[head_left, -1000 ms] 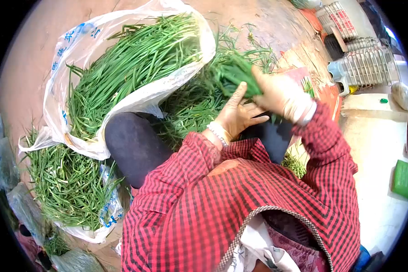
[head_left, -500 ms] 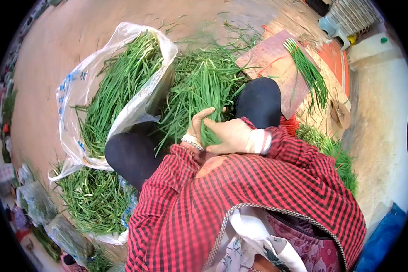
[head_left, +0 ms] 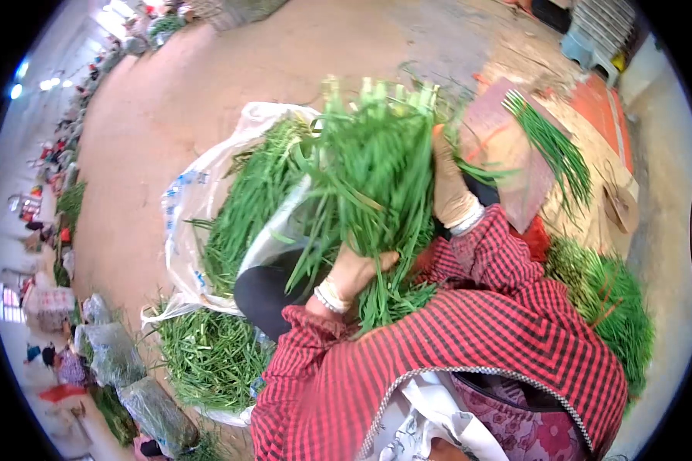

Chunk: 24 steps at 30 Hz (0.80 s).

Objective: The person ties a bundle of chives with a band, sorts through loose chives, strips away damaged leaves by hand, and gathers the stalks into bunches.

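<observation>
At the far left of the floor, clear plastic packs lie in a row; next comes a white plastic bag, its mouth open, with long green stalks lying inside; just below it is a loose heap of cut greens; beside both is the seated person's dark-clad left knee; in the middle, in front of the checked red jacket, is the bunch of greens, blurred, pale stem ends pointing away from the wearer, leaves hanging toward the lap; the left hand has its fingers curled round the leafy lower part; the right hand lies against the bunch's right side near the stem ends, fingertips hidden behind the stalks, so I cannot tell how firmly they grasp; to the right, a reddish board carries a small bundle, its pale ends also pointing away; nearest the wall at lower right, a larger stack of greens lies beside the jacket sleeve.
</observation>
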Tool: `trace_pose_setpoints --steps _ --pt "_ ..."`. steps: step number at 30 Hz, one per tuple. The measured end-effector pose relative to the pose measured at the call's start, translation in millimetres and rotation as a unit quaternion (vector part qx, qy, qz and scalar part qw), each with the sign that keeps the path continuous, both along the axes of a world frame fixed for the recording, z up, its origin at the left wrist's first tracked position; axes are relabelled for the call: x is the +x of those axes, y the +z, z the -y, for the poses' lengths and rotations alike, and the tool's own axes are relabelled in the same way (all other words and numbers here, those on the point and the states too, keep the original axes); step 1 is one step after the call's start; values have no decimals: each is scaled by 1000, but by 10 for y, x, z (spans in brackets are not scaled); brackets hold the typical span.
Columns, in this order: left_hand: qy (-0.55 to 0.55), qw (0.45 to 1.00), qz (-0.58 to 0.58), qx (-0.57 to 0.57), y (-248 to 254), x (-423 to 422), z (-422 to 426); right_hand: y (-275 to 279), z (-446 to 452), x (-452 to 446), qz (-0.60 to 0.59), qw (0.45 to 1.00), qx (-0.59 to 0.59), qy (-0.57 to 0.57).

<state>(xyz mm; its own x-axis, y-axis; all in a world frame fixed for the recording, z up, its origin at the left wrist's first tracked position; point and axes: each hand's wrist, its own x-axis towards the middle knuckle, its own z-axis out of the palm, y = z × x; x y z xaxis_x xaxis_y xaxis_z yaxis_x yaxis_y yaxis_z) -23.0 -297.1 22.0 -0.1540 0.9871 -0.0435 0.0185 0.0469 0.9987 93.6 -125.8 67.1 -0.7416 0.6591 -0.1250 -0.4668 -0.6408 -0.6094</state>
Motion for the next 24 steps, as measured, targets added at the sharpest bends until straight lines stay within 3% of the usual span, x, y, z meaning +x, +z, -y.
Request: trace_pose_setpoints --steps 2,3,5,6,7,9,10,12,13,14,15,16,17,18,20,21,24 --pt "45 993 -44 -103 449 22 130 240 -65 -110 -68 996 24 -42" --pt "48 986 -106 -116 507 -5 186 303 -119 -139 -31 996 33 -80" --pt "6 978 -195 -68 381 -190 307 346 -173 -234 -93 995 -29 -17" --pt "16 982 -182 -48 299 -256 427 522 -68 -246 -113 992 -61 -9" --pt "-4 802 -594 -64 -15 -446 617 311 -157 -325 -116 992 -39 15" --pt "34 928 -371 -28 -562 -823 1042 29 -235 -375 -117 990 19 80" --pt "69 972 -218 -62 228 -608 1023 45 -187 -351 -119 984 56 123" --pt "83 936 -258 -224 506 -596 1327 -470 -234 -577 13 988 -5 153" --pt "88 938 -239 -236 1109 -325 1190 -712 -222 -609 39 982 55 176" --pt "33 957 -161 -237 697 -454 1432 -897 -171 -585 68 971 109 199" --pt "37 957 -168 -235 671 -353 1492 -915 -35 -569 128 953 235 145" --pt "41 956 -178 -231 645 -263 1515 -931 61 -594 184 910 359 94" --pt "51 970 -77 -225 458 -222 1590 -1239 -19 -716 253 872 407 105" --pt "43 969 -64 -236 381 -110 1630 -1555 -20 -797 313 827 452 117" --pt "161 935 204 -239 278 74 1664 -998 143 -733 423 789 427 126" --pt "155 938 186 -248 168 88 1723 -1314 37 -828 447 762 461 80" --pt "178 925 247 -228 18 125 1913 -1287 -419 -792 428 820 379 -31"
